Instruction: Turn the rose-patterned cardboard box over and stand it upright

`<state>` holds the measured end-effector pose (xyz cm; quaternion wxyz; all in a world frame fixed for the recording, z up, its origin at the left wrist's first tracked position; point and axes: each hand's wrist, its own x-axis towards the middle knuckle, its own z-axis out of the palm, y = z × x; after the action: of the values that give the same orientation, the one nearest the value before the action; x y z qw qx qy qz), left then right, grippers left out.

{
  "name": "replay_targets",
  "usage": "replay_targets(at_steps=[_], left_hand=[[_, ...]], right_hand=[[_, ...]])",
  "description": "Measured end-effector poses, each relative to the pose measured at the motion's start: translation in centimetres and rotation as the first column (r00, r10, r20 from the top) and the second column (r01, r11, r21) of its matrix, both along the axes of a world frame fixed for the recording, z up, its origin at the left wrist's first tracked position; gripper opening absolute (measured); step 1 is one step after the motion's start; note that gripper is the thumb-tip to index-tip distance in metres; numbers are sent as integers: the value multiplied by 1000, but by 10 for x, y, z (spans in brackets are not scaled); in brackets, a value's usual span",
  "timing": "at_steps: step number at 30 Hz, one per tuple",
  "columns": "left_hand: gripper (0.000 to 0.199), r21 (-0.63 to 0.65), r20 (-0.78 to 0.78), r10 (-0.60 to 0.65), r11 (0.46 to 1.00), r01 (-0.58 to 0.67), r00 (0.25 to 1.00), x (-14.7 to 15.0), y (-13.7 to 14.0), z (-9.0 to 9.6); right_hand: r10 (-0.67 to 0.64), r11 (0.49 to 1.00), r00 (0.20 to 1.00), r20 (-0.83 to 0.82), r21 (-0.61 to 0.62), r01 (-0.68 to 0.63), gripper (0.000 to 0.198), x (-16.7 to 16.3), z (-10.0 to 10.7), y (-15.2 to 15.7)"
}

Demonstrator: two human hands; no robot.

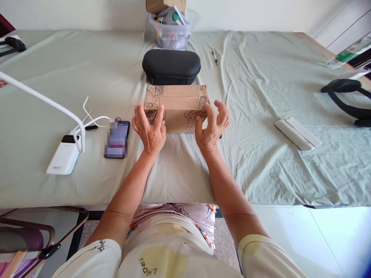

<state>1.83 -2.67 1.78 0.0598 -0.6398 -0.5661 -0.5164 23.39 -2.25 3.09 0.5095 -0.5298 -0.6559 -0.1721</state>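
While hands (151, 134) (209, 136) flank the box (179, 102), its scribbles (156, 90) show.

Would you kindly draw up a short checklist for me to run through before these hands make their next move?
1. Hands placed at the cardboard box: ok; left hand at its left end, right hand at its right.
2. Firm grip on the box: cannot tell; fingers are spread.
3. Free space directly behind the box: not ok; the black case sits there.
4. Phone apart from the left hand: ok, though close.
5. Box contents known: cannot tell; the inside is hidden.
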Motion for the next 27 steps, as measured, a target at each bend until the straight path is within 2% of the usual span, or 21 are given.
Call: replay_targets(at_steps=[3, 5, 8, 11, 15, 19, 20, 22, 24, 26, 27], left_hand=[[50, 26, -91, -54, 998, 57, 994, 10, -7, 1], [50, 6, -78, -99, 995, 100, 992, 15, -10, 0], [50, -54, -60, -135, 990, 131, 989, 17, -11, -1], [53, -90, -89, -143, 987, 135, 986, 14, -10, 2], [51, -142, -49, -178, 975, 170, 983, 10, -9, 9], [55, -142, -73, -183, 975, 171, 980, 7, -6, 6], [55, -132, -81, -183, 976, 171, 980, 6, -4, 4], [54, -106, -74, -171, 981, 163, 982, 4, -1, -2], [57, -60, -33, -154, 987, 152, 988, 1, 2, -7], [66, 13, 34, -145, 989, 144, 989, -3, 7, -10], [70, 49, 67, -145, 989, 142, 987, -5, 10, -12]], right_hand=[[-26, 993, 986, 163, -105, 44, 47, -21, 7, -15], [22, 981, 972, 236, -194, 25, 48, -36, 8, -23], [57, 971, 959, 278, -238, 12, 51, -50, 5, -28], [14, 974, 958, 286, -220, 51, 51, -49, 2, -25], [-39, 988, 970, 239, -135, 73, 47, -29, -1, -13], [-27, 998, 997, 73, 52, 23, 44, 3, -14, 8], [-10, 999, 1000, 15, 37, 9, 46, 10, -20, 14], [52, 989, 992, -119, -129, -67, 54, 21, -34, 23], [97, 922, 960, -262, -341, -186, 67, 25, -48, 30], [99, 855, 940, -326, -455, -248, 77, 25, -58, 33], [95, 842, 940, -327, -477, -251, 80, 23, -61, 34]])
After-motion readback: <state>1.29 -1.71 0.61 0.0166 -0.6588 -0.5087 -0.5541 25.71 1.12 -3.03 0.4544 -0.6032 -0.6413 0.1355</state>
